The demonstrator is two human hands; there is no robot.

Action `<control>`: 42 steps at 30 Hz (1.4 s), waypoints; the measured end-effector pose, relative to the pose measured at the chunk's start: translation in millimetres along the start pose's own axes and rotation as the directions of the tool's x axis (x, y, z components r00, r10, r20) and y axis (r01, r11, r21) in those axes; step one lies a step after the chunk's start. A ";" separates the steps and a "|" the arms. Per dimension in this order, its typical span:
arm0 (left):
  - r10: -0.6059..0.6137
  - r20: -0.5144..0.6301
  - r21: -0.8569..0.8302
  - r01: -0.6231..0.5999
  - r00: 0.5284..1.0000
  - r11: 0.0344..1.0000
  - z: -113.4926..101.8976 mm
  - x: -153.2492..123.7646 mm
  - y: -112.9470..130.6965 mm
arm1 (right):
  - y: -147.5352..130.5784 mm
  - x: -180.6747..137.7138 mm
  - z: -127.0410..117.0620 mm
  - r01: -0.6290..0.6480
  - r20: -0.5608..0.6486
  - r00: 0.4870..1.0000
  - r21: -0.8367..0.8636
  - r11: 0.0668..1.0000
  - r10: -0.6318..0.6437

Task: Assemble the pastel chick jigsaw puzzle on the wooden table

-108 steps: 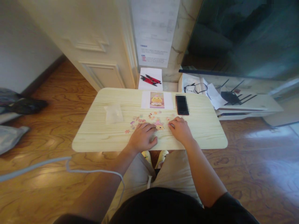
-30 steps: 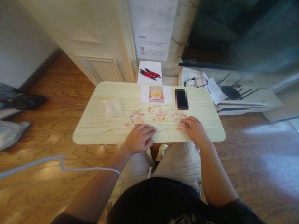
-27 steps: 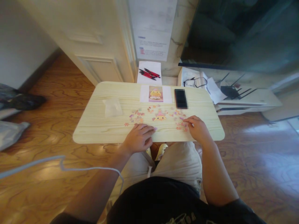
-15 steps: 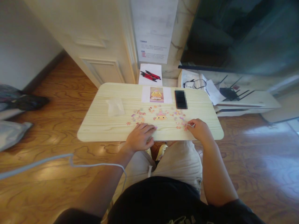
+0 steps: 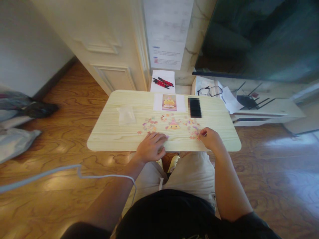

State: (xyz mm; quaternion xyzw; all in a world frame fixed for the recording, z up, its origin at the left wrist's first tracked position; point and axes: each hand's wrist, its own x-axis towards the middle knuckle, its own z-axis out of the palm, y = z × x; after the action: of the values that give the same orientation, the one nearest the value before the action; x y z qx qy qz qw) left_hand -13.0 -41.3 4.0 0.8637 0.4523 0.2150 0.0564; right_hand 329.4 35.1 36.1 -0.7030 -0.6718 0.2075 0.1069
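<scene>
Several small pastel puzzle pieces (image 5: pixel 149 125) lie scattered on a pale wooden table (image 5: pixel 107 139). A partly joined yellow and pink cluster (image 5: pixel 172 125) sits in the middle. My left hand (image 5: pixel 151 147) rests flat on the table near the front edge, fingers stretched out beside the pieces. My right hand (image 5: pixel 210 138) is curled at the right end of the pieces, fingertips pinched on a small piece (image 5: pixel 202 134). A reference picture (image 5: pixel 169 102) of a yellow character lies at the table's far edge.
A dark phone (image 5: pixel 194 107) lies right of the picture. A clear plastic bag (image 5: pixel 126 115) lies on the table's left part. Red and black pens (image 5: pixel 162 82) rest on paper behind the table. A low white shelf (image 5: pixel 269 111) with cables stands at the right. A white cable (image 5: pixel 74 172) crosses the wooden floor.
My right hand moved from the middle of the pieces out to their right end and closed its fingertips on a small piece. My left hand slid back a little toward the front edge.
</scene>
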 end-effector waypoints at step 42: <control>-0.010 0.010 0.018 0.010 1.000 1.000 -1.9 1.5 1.9 | -99.9 -10.7 75.1 0.537 -0.005 0.834 0.236 0.810 -0.551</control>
State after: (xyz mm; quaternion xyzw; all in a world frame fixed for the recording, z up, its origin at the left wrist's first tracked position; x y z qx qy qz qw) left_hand -11.6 -41.4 6.8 0.8631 0.4580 0.2064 0.0521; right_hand 206.7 22.4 13.7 -0.4573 -0.8195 0.2661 0.2200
